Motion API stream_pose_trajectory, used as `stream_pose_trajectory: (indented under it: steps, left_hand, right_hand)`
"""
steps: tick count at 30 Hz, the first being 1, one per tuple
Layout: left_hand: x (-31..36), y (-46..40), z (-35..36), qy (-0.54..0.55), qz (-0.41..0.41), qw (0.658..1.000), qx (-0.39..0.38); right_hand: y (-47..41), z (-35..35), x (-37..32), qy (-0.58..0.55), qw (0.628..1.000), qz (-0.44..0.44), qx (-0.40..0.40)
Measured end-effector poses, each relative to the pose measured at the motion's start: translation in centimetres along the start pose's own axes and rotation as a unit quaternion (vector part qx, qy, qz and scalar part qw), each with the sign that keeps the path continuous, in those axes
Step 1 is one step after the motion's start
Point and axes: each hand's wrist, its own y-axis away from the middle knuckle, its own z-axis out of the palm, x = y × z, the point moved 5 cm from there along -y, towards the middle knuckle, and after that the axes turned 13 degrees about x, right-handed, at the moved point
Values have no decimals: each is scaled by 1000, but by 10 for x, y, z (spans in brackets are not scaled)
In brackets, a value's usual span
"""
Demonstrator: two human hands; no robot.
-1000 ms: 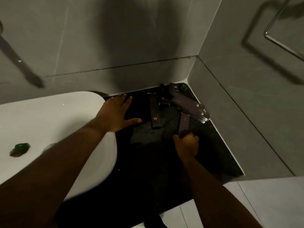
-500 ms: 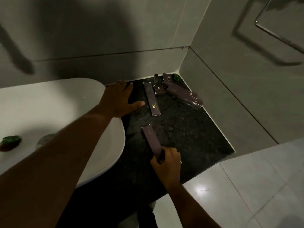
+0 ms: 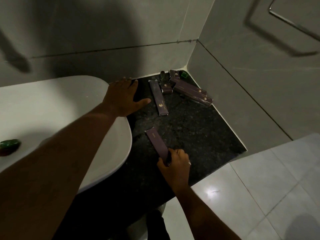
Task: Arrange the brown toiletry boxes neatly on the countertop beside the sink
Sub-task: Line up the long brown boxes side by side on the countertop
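Your right hand (image 3: pixel 174 164) sits low and centre in the frame, fingers curled around the near end of a long brown box (image 3: pixel 156 144). That box lies on the dark speckled surface (image 3: pixel 199 134), angled so its far end points toward the upper left, just beside the rim of the white sink (image 3: pixel 52 104). A ring shows on one finger of that hand.

Your left hand (image 3: pixel 124 97) is spread flat with nothing in it, palm down across the sink's rim and the surface's back edge, thumb stretched toward the right. Just past the thumb tip lies a second long brown box (image 3: pixel 158 97), running from the back wall toward you, apart from the one you are holding.

In the back corner, right of centre in the upper half, the remaining boxes sit in a loose cluster: two long boxes (image 3: pixel 192 90) side by side on a slant, a small brown box (image 3: pixel 166 87) touching their left end, and another box end (image 3: pixel 174 74) against the wall. A small dark bottle (image 3: pixel 162 75) and something green (image 3: pixel 184 74) sit there too.

At the far left a green object (image 3: pixel 9 144) rests in the sink.
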Motion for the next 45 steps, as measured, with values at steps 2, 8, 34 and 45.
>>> stream_pose_trajectory:
  steps: [2, 8, 34, 45]
  left_hand:
    - [1, 0, -2, 2, 1, 1000, 1]
    - [2, 1, -3, 9, 3, 1000, -3]
    - [-3, -4, 5, 8, -3, 1000, 15]
    - [-2, -3, 2, 3, 0, 1000, 13]
  right_hand:
    - [1, 0, 0, 4, 1000, 2, 3]
    - [1, 1, -1, 7, 1000, 10, 5]
    - [-175, 65, -37, 44, 996, 61, -53]
    - [-65, -7, 58, 11, 999, 52, 2]
